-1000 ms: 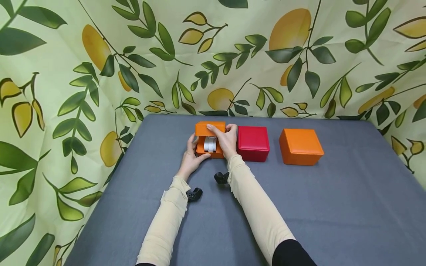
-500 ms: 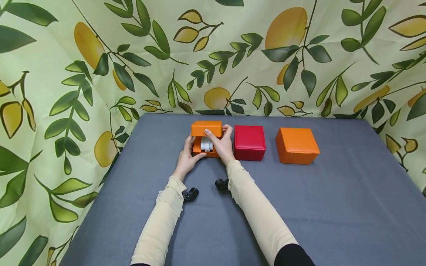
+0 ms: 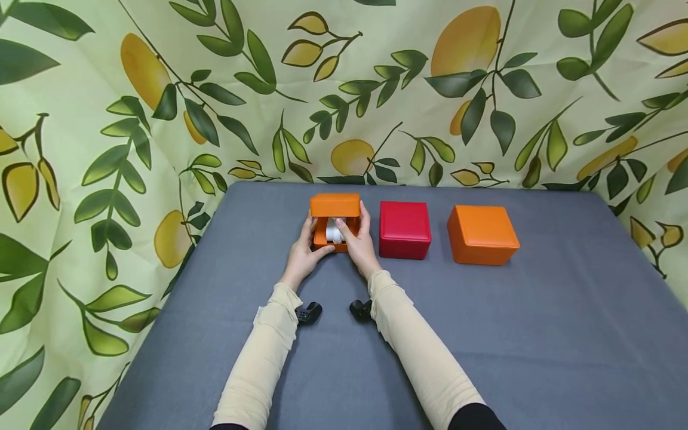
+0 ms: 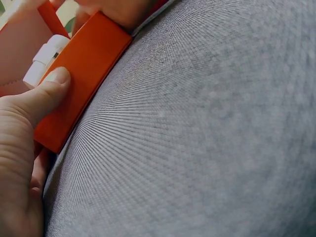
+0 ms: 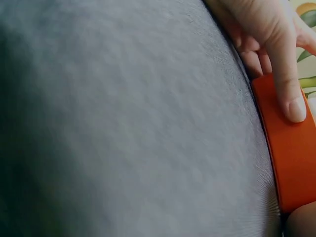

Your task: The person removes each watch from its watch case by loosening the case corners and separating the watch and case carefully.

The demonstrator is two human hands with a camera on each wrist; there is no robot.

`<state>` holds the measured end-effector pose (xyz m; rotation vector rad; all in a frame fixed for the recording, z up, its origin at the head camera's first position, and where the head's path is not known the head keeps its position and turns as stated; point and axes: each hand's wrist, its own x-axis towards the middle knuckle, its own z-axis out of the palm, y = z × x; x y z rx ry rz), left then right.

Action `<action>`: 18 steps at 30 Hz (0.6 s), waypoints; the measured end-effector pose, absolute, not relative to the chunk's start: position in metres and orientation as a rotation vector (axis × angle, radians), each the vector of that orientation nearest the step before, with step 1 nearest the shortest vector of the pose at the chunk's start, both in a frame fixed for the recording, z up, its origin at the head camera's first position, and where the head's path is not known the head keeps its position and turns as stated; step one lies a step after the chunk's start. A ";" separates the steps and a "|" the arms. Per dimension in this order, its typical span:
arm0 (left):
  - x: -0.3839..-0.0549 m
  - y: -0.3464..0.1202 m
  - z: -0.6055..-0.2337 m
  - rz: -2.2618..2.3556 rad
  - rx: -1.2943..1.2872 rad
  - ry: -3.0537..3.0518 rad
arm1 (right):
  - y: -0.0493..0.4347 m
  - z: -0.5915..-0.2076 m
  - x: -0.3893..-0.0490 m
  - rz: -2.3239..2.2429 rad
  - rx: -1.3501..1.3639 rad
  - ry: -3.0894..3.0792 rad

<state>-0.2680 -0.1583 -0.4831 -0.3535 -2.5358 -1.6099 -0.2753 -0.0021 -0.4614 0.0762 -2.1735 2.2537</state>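
A small orange hinged box (image 3: 335, 205) stands at the back left of the table, lid raised. Inside its base sits a white rounded thing (image 3: 332, 232) with a strap-like band, perhaps a watch. My left hand (image 3: 302, 258) grips the box's left side, its thumb pressing the front wall, as the left wrist view also shows. With my right hand (image 3: 361, 245) I hold the right side; the thumb lies in front of the opening and covers part of the white thing. In the right wrist view only an edge of that hand shows, below the orange front wall (image 5: 291, 158).
Just right of my right hand stands a closed red box (image 3: 405, 230). Farther right is a larger closed orange box (image 3: 482, 235). Grey cloth (image 3: 510, 334) covers the table. A curtain with a leaf and fruit print (image 3: 301, 77) hangs behind and at the sides.
My right thumb has come down from the lid's front to the opening, and its fingers now lie along the right side. The left hand keeps its grip; the lid stays raised.
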 end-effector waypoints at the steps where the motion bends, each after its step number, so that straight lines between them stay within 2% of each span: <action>1: -0.268 -0.159 -0.483 -1.606 -0.354 -2.539 | -0.002 -0.462 -0.275 2.250 0.078 -2.198; 8: -0.270 -0.159 -0.484 -1.571 -0.355 -2.552 | 0.002 -0.467 -0.276 2.284 0.164 -2.237; 11: -0.265 -0.158 -0.474 -1.588 -0.352 -2.551 | 0.004 -0.456 -0.271 2.295 0.190 -2.267; 18: -0.269 -0.159 -0.482 -1.556 -0.358 -2.557 | -0.001 -0.467 -0.275 2.231 0.090 -2.258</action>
